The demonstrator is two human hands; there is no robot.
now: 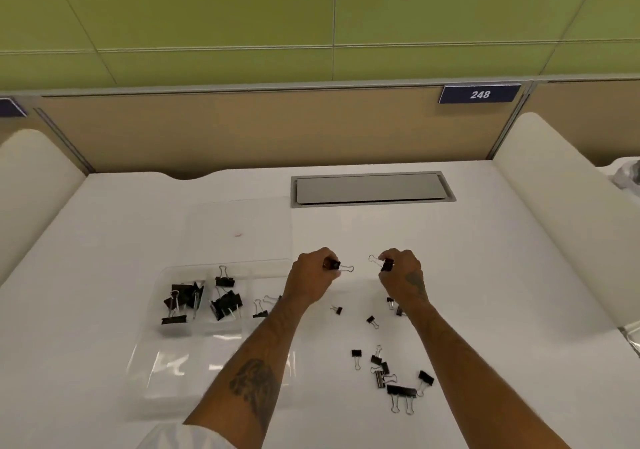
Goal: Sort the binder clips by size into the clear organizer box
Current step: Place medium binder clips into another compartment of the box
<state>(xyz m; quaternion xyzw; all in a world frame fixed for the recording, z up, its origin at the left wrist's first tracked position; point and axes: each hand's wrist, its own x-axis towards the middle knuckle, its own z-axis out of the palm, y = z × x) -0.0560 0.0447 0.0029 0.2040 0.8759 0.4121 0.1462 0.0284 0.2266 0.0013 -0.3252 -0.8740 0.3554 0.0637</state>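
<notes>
My left hand (311, 280) grips a small black binder clip (335, 265), its wire handle pointing right. A similar binder clip (386, 264) is held in my right hand (401, 275), with its handle pointing left. Both hands hover above the white desk, right of the clear organizer box (221, 344). The box's far-left compartment holds several large clips (180, 301). The one beside it holds several medium clips (225, 301). A third compartment holds small clips (260, 310), partly hidden by my left forearm. Several loose clips (391, 376) lie scattered on the desk at the front right.
The organizer's open clear lid (239, 230) lies flat behind the box. A grey cable hatch (370, 190) sits in the desk at the back. White rounded dividers (561, 220) border the desk on both sides. A tan partition panel carries a "248" label (479, 94).
</notes>
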